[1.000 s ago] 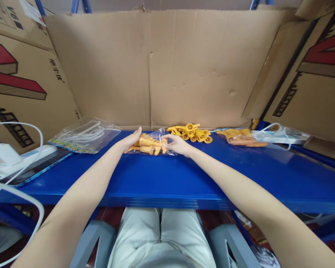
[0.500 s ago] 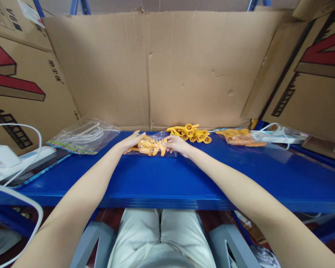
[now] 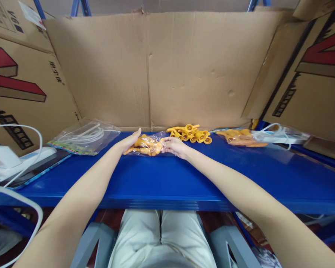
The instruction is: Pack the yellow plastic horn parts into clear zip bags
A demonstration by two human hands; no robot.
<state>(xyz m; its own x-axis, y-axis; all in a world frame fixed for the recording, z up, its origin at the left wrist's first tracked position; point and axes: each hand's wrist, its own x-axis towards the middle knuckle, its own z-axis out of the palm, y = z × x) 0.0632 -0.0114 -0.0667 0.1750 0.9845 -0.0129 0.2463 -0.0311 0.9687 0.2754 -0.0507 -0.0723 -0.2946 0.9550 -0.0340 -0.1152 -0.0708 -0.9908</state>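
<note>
A clear plastic bag (image 3: 147,145) filled with orange-yellow plastic pieces lies on the blue shelf in front of me. My left hand (image 3: 130,141) rests against the bag's left end, fingers stretched out and thumb raised. At the other end, my right hand (image 3: 175,146) has its fingers closed on the bag's right side, pinching the plastic near the pieces. Just behind my right hand is a loose pile of yellow horn-shaped pieces (image 3: 192,134) with round cup ends facing me.
Another bag of orange pieces (image 3: 240,137) lies at the right, beside a white cable (image 3: 279,132). To the left are a zip bag with a white cable (image 3: 86,134) and a white power strip (image 3: 25,160). A cardboard sheet (image 3: 170,67) stands along the back.
My right hand has shifted slightly left, pushing in on the bag, and the orange pieces inside have rearranged. My left thumb has lifted off the bag.
</note>
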